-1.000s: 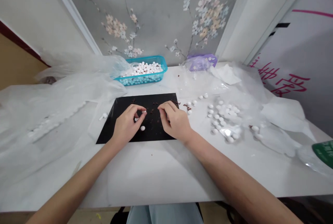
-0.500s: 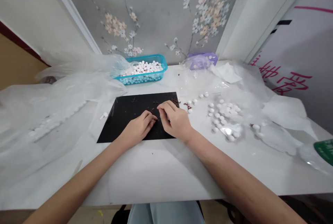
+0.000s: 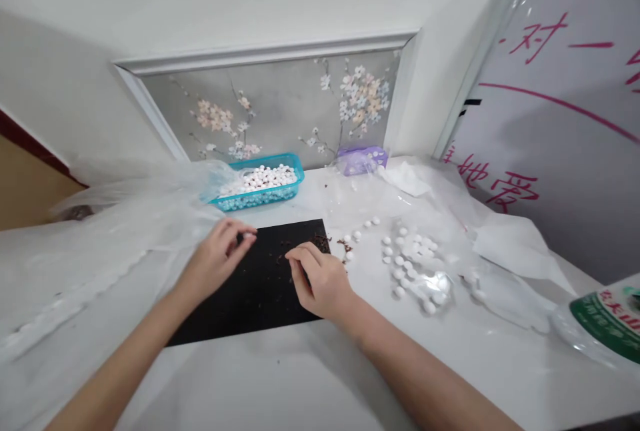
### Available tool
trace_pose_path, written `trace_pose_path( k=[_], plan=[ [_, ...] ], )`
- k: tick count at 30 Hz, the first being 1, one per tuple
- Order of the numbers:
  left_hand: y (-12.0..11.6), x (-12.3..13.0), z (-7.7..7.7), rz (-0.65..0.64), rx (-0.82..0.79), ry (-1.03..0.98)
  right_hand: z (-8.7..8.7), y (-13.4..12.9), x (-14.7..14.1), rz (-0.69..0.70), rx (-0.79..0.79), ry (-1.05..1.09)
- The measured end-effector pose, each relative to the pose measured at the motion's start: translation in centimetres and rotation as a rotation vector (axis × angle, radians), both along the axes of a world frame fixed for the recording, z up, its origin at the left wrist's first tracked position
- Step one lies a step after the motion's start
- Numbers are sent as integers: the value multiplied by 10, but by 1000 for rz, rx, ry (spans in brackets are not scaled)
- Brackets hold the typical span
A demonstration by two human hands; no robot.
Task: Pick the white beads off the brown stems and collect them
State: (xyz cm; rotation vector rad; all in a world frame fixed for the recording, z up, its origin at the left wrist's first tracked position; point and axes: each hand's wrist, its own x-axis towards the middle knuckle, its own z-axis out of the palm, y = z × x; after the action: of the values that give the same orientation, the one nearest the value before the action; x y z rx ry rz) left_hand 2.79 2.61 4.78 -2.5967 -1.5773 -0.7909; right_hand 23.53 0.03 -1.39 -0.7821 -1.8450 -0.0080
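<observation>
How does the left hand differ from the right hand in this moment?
The left hand is raised at the edge of the black sheet, pinching a small white pellet. The right hand sits lower, its fingertips curled down near dark crumbs, with nothing visible in its grip. Both are bare.

Behind the white table (image 3: 450,367), a grey panel painted with blossoms (image 3: 270,111) rises above a purple packet (image 3: 361,161). Crumpled clear plastic sheeting (image 3: 100,251) spreads across the tabletop, a green-labelled plastic bottle (image 3: 607,324) sits at the right edge, and red characters cover a white board (image 3: 545,84).
</observation>
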Motion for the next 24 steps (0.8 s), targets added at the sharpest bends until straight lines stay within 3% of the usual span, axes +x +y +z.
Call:
trace_pose_path(
  k=[3, 6, 10, 14, 17, 19, 22, 24],
  plan=[
    [49, -1, 29, 31, 138, -15, -1, 0, -1, -1, 6, -3],
    [112, 5, 46, 104, 221, -11, -4, 2, -2, -10, -12, -1],
    [183, 6, 41, 281, 171, -68, -6, 3, -3, -23, -35, 1],
    [214, -5, 26, 321, 94, -124, -8, 4, -3, -29, -68, -10],
    [204, -14, 25, 308, 71, -264, -8, 4, -2, -23, -67, -7],
    [180, -20, 31, 276, 42, -334, -8, 3, -2, -13, -68, 8],
    [121, -40, 41, 252, -34, -325, -8, 1, 0, -7, -114, 14],
    [74, -64, 44, 219, -268, -240, -9, 0, 1, -3, -139, 9]
  ],
)
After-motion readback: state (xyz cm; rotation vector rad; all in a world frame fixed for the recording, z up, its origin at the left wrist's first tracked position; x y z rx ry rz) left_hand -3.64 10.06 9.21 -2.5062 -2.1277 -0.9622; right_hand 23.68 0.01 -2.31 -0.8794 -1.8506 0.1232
